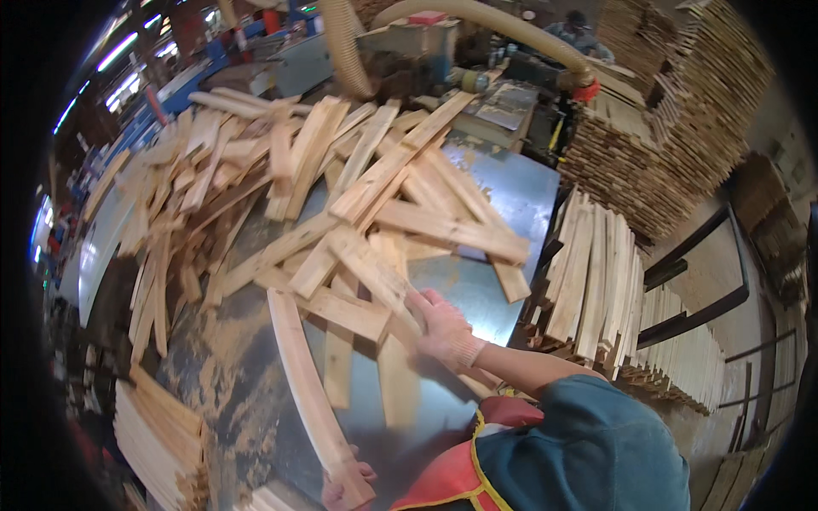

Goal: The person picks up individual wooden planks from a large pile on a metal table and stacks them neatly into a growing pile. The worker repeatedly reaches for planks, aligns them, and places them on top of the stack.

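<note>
My right hand (445,328), in a pale knitted glove, is closed on the near end of a wooden board (372,271) that lies slanting over the pile. At the lower edge, my left hand (334,492) is wrapped round the near end of a long board (305,383), which points away from me, clear of most of the heap. Only some fingers of that hand show beside the wood. Loose boards (452,226) lie crossed over one another on the metal table (460,289) beyond my hands.
Sawdust (234,375) covers the table's left part. Stacked boards stand at the lower left (158,443) and right (592,281), with a tall stack (656,170) behind. Ribbed hoses (494,21) run above a machine at the back, where another person (579,36) is. A black metal frame (707,315) stands right.
</note>
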The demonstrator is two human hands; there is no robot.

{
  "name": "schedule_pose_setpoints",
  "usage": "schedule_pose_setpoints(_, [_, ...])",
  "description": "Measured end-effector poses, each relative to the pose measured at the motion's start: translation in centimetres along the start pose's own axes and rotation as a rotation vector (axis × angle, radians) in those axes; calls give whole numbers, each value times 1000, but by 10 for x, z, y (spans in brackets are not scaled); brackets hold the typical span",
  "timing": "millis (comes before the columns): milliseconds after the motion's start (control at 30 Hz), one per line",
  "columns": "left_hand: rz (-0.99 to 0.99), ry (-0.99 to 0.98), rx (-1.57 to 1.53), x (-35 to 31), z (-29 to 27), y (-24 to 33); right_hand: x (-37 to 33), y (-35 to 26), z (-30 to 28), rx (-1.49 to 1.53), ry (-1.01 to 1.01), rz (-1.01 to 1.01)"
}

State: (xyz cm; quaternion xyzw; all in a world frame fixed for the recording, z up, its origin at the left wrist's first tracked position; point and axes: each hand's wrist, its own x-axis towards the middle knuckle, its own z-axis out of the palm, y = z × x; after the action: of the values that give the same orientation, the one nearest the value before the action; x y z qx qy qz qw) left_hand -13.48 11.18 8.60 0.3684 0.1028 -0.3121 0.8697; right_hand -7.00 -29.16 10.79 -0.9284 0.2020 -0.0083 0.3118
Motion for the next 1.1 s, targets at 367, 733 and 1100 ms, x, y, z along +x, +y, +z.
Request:
schedule_pose_setpoints(367, [216, 358, -85, -186, -96, -86, -81, -56, 96, -321, -394, -218])
schedule_pose_setpoints(733, [161, 755, 875, -240, -136, -132, -228, -175, 279, 73, -927, -293])
schedule_pose_setpoints(1100, [366, 945, 1580, -153, -56, -77, -149, -186, 229, 883, -1395, -150])
